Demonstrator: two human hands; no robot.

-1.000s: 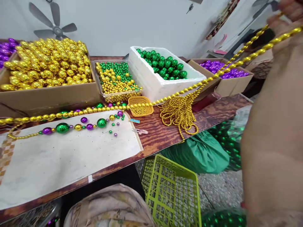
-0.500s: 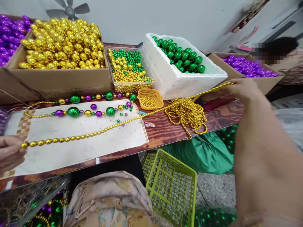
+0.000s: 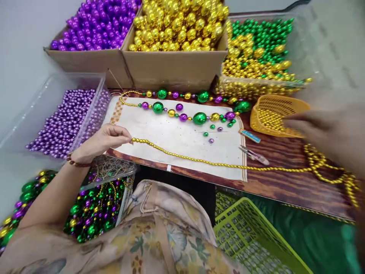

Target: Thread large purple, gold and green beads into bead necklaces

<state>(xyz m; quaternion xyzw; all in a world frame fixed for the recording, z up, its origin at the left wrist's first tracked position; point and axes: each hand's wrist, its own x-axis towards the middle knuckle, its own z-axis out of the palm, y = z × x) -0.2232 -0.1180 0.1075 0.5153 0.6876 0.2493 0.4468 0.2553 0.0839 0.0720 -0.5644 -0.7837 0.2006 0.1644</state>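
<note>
My left hand (image 3: 102, 141) pinches the end of a long strand of small gold beads (image 3: 199, 160) at the left edge of a white cloth mat (image 3: 176, 140). The strand runs right across the mat and the wooden table to a gold bead pile (image 3: 339, 171). My right hand (image 3: 327, 131) is blurred at the right, hovering beside a small orange basket (image 3: 270, 118) of gold beads; its fingers look loosely extended. A strung necklace of green, purple and gold beads (image 3: 185, 110) lies along the mat's far side.
Cardboard boxes of purple balls (image 3: 94, 23) and gold balls (image 3: 176, 23) stand at the back, with a clear tub of green and gold beads (image 3: 256, 53). A clear tray of small purple beads (image 3: 65, 121) is left. Small snips (image 3: 253, 154) lie on the table. A green crate (image 3: 251, 236) sits below.
The view swung left and down. My left hand came into view holding the strand's end at the mat. My right hand dropped from the raised strand to near the orange basket.
</note>
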